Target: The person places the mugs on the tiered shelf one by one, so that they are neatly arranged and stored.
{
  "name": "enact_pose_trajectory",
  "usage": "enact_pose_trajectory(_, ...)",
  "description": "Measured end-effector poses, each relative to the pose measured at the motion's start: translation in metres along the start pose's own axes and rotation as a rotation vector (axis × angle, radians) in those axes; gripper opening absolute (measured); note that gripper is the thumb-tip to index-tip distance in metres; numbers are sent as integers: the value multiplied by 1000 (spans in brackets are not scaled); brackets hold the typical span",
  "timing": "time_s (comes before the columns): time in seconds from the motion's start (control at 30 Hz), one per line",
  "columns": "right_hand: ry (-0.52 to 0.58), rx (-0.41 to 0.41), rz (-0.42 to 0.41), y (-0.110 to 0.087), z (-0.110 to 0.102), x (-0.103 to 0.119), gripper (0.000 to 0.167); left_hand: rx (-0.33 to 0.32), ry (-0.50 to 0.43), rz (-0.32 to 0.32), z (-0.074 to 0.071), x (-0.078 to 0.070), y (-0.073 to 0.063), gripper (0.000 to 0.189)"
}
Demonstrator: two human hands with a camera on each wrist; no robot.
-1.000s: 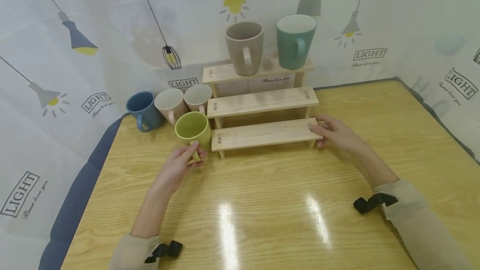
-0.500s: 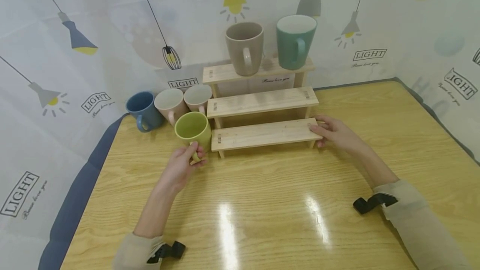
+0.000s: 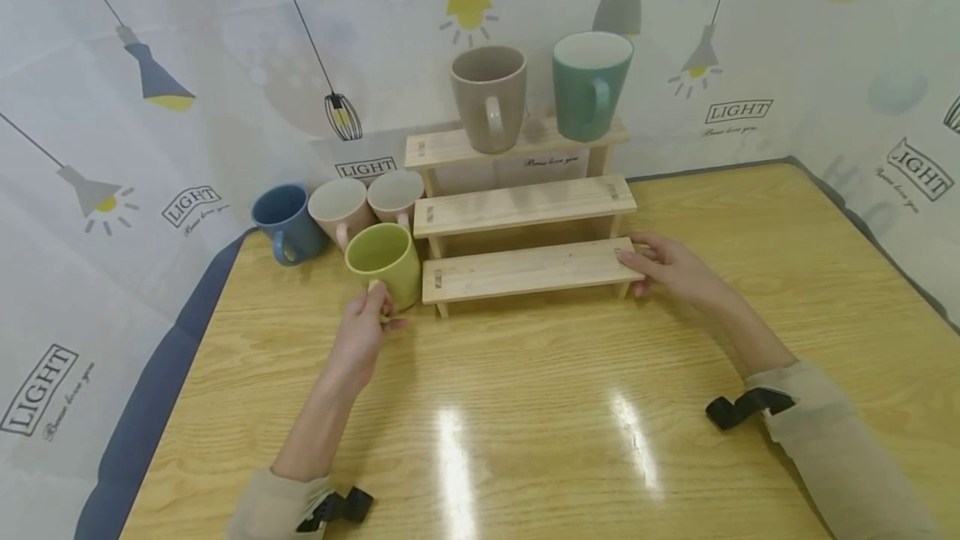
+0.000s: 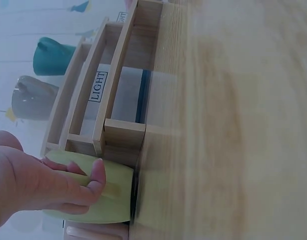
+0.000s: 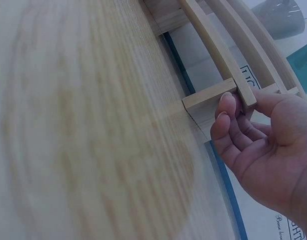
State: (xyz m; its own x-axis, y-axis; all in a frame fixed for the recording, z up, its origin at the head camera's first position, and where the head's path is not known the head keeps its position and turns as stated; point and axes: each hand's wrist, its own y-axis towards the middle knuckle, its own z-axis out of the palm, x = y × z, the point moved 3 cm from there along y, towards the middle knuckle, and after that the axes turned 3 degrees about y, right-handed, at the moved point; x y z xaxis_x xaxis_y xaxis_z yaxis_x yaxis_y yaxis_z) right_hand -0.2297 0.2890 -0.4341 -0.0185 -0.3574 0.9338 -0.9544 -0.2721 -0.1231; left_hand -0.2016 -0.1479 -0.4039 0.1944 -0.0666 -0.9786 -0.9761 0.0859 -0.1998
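Observation:
My left hand (image 3: 358, 336) pinches the handle of a yellow-green mug (image 3: 399, 273) beside the left end of a three-step wooden rack (image 3: 525, 270). In the left wrist view, thumb and fingers close over the handle and hide most of it, while the mug (image 4: 116, 202) stands upright on the table. At the rack's other end, my right hand (image 3: 671, 267) grips the lowest step, thumb on top. The right wrist view has the fingers of that hand (image 5: 273, 140) curled under the board's end.
A grey mug (image 3: 480, 98) and a teal mug (image 3: 577, 98) stand on the top step. Left of the rack, close behind the yellow-green mug, are a blue mug (image 3: 297, 227) and two pink mugs (image 3: 337, 211). A printed cloth (image 3: 300, 40) hangs behind the table (image 3: 540, 390).
The yellow-green mug has shifted slightly left and turned, its handle swinging left with my left hand. My right hand and the rack stay where they were.

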Motion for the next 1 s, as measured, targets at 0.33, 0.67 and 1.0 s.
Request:
enact_pose_trajectory(0.33,19,-8,15,-1,3,-1,76,-134,10,85,0,-5,-5,28)
enact_pose_trajectory(0.67,12,-8,11,-1,3,-1,77,-249,10,242,2,-27,-21,34)
enact_pose_trajectory(1.0,21,-12,12,1,1,-1,76,-233,-18,344,20,-45,-32,35)
